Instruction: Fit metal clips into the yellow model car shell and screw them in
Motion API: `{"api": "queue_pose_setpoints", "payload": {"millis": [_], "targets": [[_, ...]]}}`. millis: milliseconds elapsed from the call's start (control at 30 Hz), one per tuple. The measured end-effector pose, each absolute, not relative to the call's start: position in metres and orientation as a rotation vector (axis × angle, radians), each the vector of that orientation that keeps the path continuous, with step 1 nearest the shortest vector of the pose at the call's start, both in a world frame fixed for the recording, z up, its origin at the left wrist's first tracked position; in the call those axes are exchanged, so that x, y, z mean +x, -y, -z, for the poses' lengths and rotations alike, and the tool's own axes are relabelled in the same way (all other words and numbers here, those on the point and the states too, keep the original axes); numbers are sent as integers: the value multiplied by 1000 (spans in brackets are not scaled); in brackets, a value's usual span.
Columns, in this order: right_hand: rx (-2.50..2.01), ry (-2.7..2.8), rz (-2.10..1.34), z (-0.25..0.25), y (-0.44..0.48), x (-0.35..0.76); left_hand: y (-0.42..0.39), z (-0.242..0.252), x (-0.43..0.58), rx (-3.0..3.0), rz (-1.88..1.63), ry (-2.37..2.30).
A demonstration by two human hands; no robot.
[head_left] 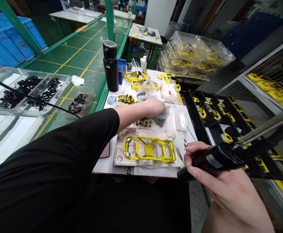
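Observation:
In the head view my right hand (229,184) is wrapped around a black electric screwdriver (204,159) at the right, its tip pointing left toward the table's front corner. My left hand (153,107) reaches across the table, its fingers curled together beside a plastic bag of dark parts (161,119); whatever they hold is hidden. Nearer to me, a yellow toy car body (150,149) lies in a whitish foam cradle (119,152). Small yellow-and-black parts (143,122) lie below my left forearm. A pair of tweezers (179,154) rests right of the cradle.
A black flask (110,66) stands at the table's left edge, near bins of black parts (22,92) on the green conveyor (83,61). At the back are more yellow car bodies (137,76). Black trays of yellow bodies (219,113) stand on the right. A phone (105,151) lies front left.

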State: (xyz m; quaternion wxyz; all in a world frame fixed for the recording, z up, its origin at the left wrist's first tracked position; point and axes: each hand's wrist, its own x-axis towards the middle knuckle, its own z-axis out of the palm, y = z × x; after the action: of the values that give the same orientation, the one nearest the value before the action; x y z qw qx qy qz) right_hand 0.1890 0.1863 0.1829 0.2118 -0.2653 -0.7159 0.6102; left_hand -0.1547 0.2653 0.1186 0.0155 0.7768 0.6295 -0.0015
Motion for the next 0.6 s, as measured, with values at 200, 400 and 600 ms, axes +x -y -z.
{"api": "queue_pose_setpoints", "payload": {"millis": [200, 400, 600], "targets": [[-843, 1914, -1760, -175, -192, 202, -246, -149, -158, 2384, -157, -2056], [-626, 1775, -1724, -185, -193, 205, -123, -187, -144, 2293, -973, -2045], [-467, 1412, -1730, -199, -184, 153, -8, -158, -101, 1932, -1221, -1863]]}}
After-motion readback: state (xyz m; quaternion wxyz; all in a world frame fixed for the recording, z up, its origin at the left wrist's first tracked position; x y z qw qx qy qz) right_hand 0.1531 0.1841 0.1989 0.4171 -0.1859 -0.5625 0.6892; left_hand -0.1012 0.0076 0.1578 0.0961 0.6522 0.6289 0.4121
